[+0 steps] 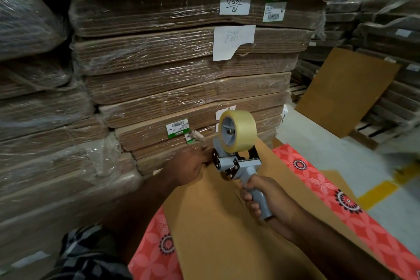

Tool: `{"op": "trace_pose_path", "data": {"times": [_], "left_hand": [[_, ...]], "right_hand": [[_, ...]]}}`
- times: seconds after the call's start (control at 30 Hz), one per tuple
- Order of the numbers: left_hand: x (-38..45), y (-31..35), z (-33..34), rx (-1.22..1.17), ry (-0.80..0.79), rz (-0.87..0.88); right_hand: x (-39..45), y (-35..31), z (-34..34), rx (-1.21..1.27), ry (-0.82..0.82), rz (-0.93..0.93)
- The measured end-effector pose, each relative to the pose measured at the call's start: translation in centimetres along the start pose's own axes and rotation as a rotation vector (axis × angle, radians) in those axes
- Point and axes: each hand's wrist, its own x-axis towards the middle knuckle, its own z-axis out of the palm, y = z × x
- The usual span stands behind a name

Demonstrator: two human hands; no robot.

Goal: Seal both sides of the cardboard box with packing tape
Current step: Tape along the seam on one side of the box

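In the head view, a flat brown cardboard box (218, 223) is seen lying in the near centre on a coral-red mat with a flower pattern (322, 186), which is spread on the pale floor (336, 150). A grey tape dispenser with a pistol handle (236, 166) is held upright over the far end of the box; its handle is clasped by the curled fingers of the right hand (268, 198). A roll of clear packing tape (237, 130) is carried on the dispenser's top. The left hand (191, 165) is placed at the far edge of the box, just left of the dispenser's front; whether something is pinched by its fingers cannot be told. Beyond the box, tall stacks of flattened cardboard wrapped in clear film (186, 70) are piled, with white paper labels (234, 41) stuck on them. A loose brown cardboard sheet (347, 91) is leaned at the far right.
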Motion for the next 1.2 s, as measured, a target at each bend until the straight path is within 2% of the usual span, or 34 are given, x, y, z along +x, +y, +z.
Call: {"op": "trace_pose_path", "data": {"times": [0.17,0.33,0.5,0.63,0.93,1.2], "left_hand": [[0.2,0.5,-0.3,0.046,-0.004,0.038],[0.1,0.3,-0.2,0.097,-0.003,0.125],[0.1,-0.1,0.1,0.056,-0.095,0.033],[0.1,0.4,-0.1,-0.010,-0.095,-0.025],[0.0,0.4,0.0,-0.011,-0.092,-0.023],[0.4,2.7,-1.3,0.203,-0.164,-0.029]], "right_hand": [[-0.6,0.6,0.1,-0.139,0.055,0.005],[-1.8,0.7,0.4,-0.154,0.070,-0.002],[-4.1,1.7,-0.8,-0.107,0.071,0.016],[-6.7,2.9,-2.8,-0.063,0.061,0.056],[-10.5,4.4,-3.9,-0.057,0.075,0.063],[-10.6,3.8,-2.8,-0.142,0.124,0.060]]}}
